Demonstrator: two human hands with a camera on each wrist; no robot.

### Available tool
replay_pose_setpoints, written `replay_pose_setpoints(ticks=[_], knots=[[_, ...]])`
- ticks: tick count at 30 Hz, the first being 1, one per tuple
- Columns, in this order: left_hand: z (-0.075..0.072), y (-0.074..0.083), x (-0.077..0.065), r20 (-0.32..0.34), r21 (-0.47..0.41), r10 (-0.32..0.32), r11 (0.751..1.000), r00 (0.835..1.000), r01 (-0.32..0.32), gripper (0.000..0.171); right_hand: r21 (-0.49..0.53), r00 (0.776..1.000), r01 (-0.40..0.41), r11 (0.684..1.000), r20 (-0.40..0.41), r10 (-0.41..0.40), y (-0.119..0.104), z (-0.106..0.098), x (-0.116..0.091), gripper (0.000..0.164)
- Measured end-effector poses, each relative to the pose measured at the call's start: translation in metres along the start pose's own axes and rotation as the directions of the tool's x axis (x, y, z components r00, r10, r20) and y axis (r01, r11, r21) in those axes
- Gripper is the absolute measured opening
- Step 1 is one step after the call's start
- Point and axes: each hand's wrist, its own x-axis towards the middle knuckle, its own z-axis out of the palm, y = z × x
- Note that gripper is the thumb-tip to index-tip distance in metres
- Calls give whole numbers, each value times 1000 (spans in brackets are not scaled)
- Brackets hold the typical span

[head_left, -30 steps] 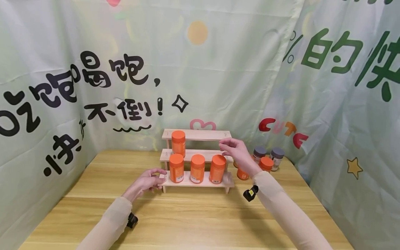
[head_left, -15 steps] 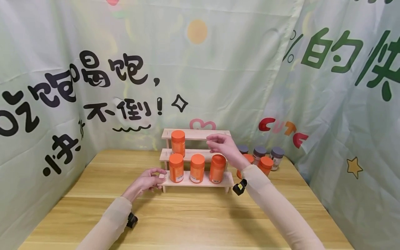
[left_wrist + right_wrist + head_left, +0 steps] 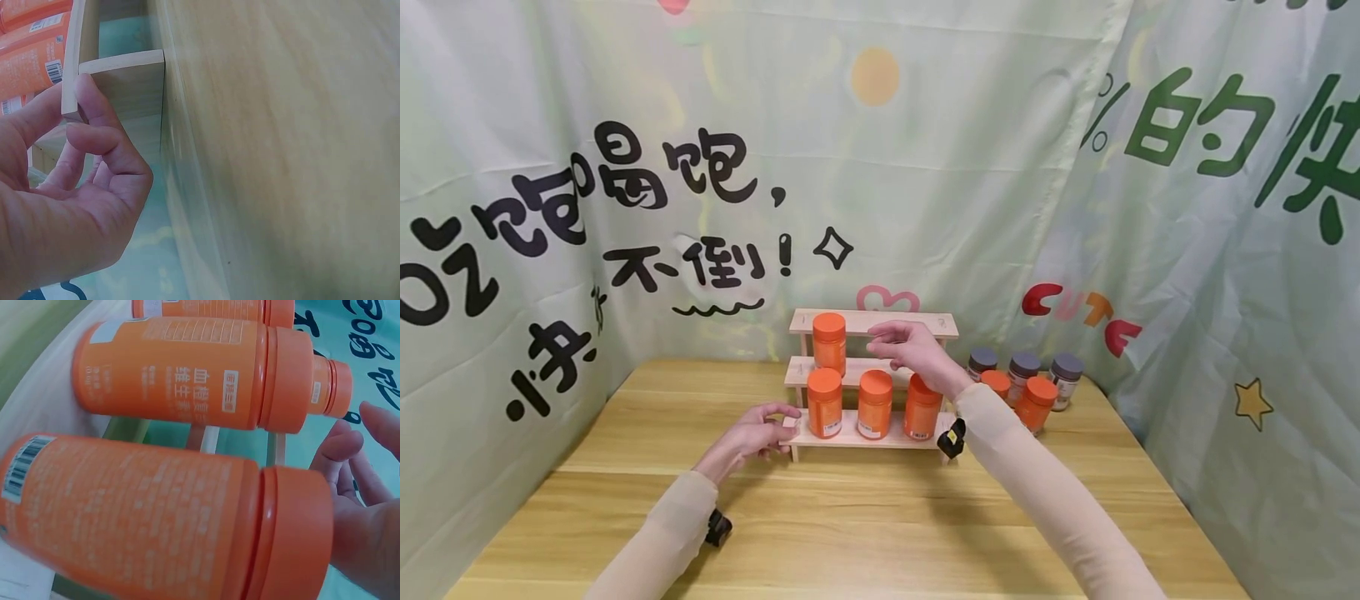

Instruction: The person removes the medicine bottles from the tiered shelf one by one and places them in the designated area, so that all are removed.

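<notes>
A pale three-step wooden rack (image 3: 857,322) with orange bottles aboard, two hands at it.
The rack stands toward the back of the table (image 3: 820,533); three front bottles (image 3: 875,406), smooth, orange-lidded and barcoded, line its lowest step, and a fourth bottle (image 3: 830,346) stands upright at the left of the middle one. The left hand (image 3: 760,432) pinches the lowest step's left end; the right hand (image 3: 913,346) hovers over the front row, its grip loosely curved, fingertips apart. Right of the rack stand grey-lidded jars (image 3: 1024,371) and more orange bottles (image 3: 1036,400). The table is wood-grained; pale green printed cloth (image 3: 970,150) hangs around.
</notes>
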Motion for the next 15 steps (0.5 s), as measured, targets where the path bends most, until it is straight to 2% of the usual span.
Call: replay_pose_setpoints(ticks=[4, 10, 15], knots=[[-1, 1, -1, 4, 14, 10, 1000, 1000, -10, 40, -45, 1000, -8, 999, 1, 8, -4, 6, 4, 43], [0, 2, -2, 6, 10, 5, 1000, 1000, -5, 40, -70, 999, 22, 997, 34, -20, -10, 17, 12, 51], [1, 1, -2, 3, 15, 15, 1000, 1000, -15, 41, -86, 1000, 12, 996, 4, -12, -14, 27, 18, 54]])
